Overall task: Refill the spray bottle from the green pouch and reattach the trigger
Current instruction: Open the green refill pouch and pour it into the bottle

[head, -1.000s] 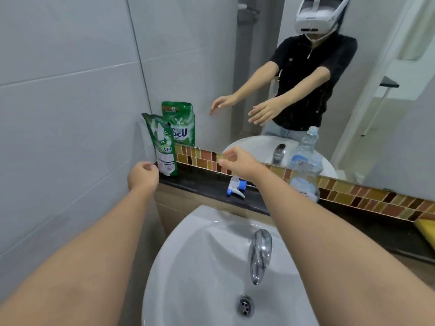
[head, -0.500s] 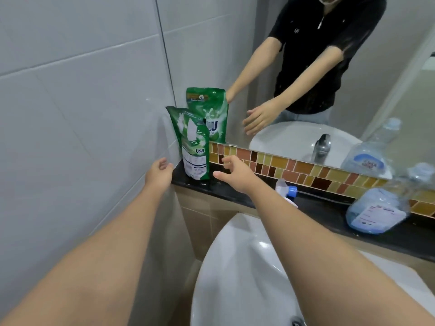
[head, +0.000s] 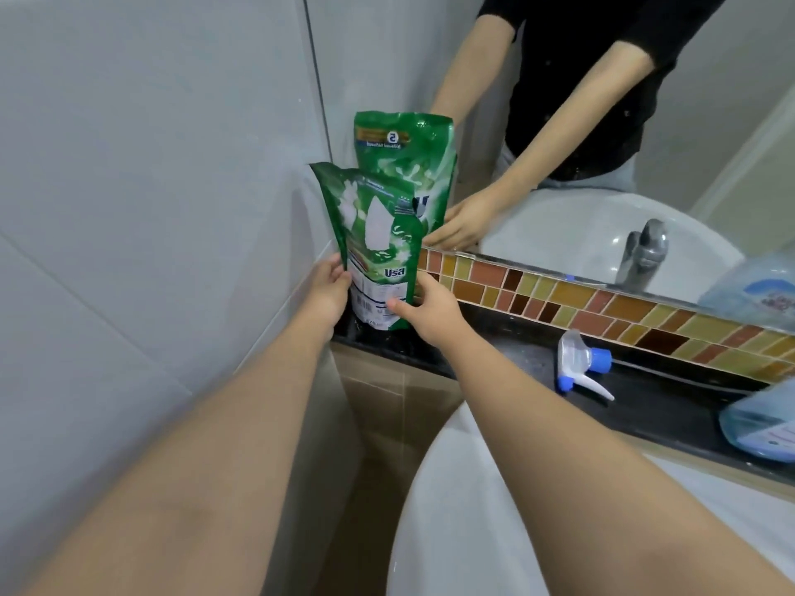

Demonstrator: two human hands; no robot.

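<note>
Half a second ago both hands were short of the green pouch (head: 378, 247); now the left hand (head: 325, 290) and right hand (head: 426, 309) have closed on its lower edges, each grip wrapped around one side while it stands on the dark surface (head: 507, 359) in the corner. The pouch looks secured for lifting. The trigger (head: 580, 365) lies detached further right, and the spray bottle (head: 761, 428) sits at the frame edge, probably awaiting filling.
</note>
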